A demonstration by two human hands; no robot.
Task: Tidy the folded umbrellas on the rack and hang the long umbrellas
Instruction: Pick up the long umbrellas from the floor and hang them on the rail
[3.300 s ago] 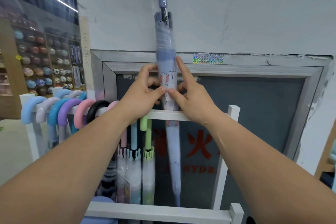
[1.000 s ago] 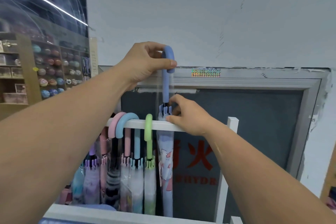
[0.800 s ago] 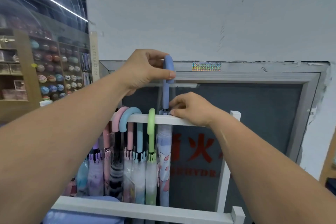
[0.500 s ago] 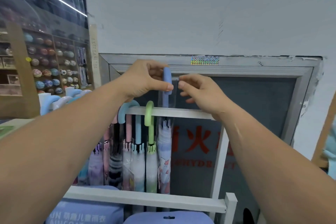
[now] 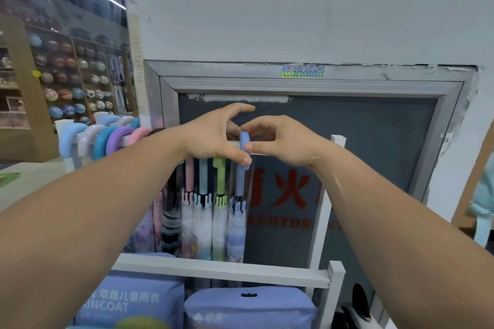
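A long blue umbrella (image 5: 236, 224) in a clear sleeve hangs from the white rack's top rail (image 5: 270, 147), its curved blue handle (image 5: 244, 141) hooked over the rail. My left hand (image 5: 213, 136) grips the handle from the left, thumb under it. My right hand (image 5: 278, 141) pinches the handle's top from the right. Several other long umbrellas (image 5: 203, 211) with pink, blue and green handles hang just left of it. More curved handles (image 5: 107, 136) line the rail at the far left.
Purple raincoat packs (image 5: 133, 302) fill the lower shelf under the white front bar (image 5: 222, 270). Behind the rack is a grey hydrant cabinet door (image 5: 361, 141) with red characters. Shelves of balls (image 5: 66, 83) stand far left. The rack's right post (image 5: 320, 208) is close by.
The blue umbrella has come down from high above the rail until its handle hooks on the rail. Both hands followed it down and now meet on the handle.
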